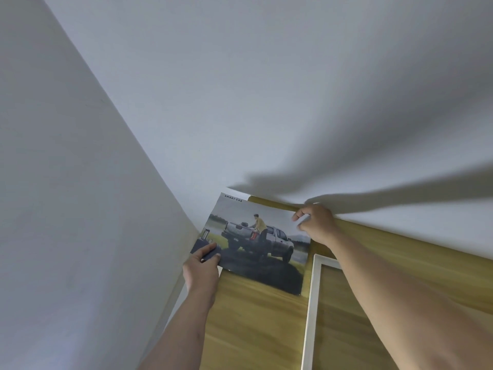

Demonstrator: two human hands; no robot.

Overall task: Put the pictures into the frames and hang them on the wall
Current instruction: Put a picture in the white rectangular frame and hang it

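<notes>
I see 2 bare hands holding 1 picture (pixel 256 244) over the far left corner of the wooden tabletop (pixel 253 329), where 2 white walls (pixel 240 102) meet. The left hand (pixel 202 265) pinches the picture's near left corner, thumb on top of the print and fingers tucked beneath. The right hand (pixel 316 222) pinches the far right corner, close to the far edge of the tabletop, with the fingertips curled onto the paper. The picture shows a grey pickup truck with a person in a yellow top at its bed, and the words "SMART CAB" sit at its far left corner. I cannot tell whether the sheet lies flat on the wood or is raised off it. A white frame (pixel 309 311) lies flat on the tabletop just to the right of the picture, with wood showing through its opening; my right forearm crosses over its far corner.
</notes>
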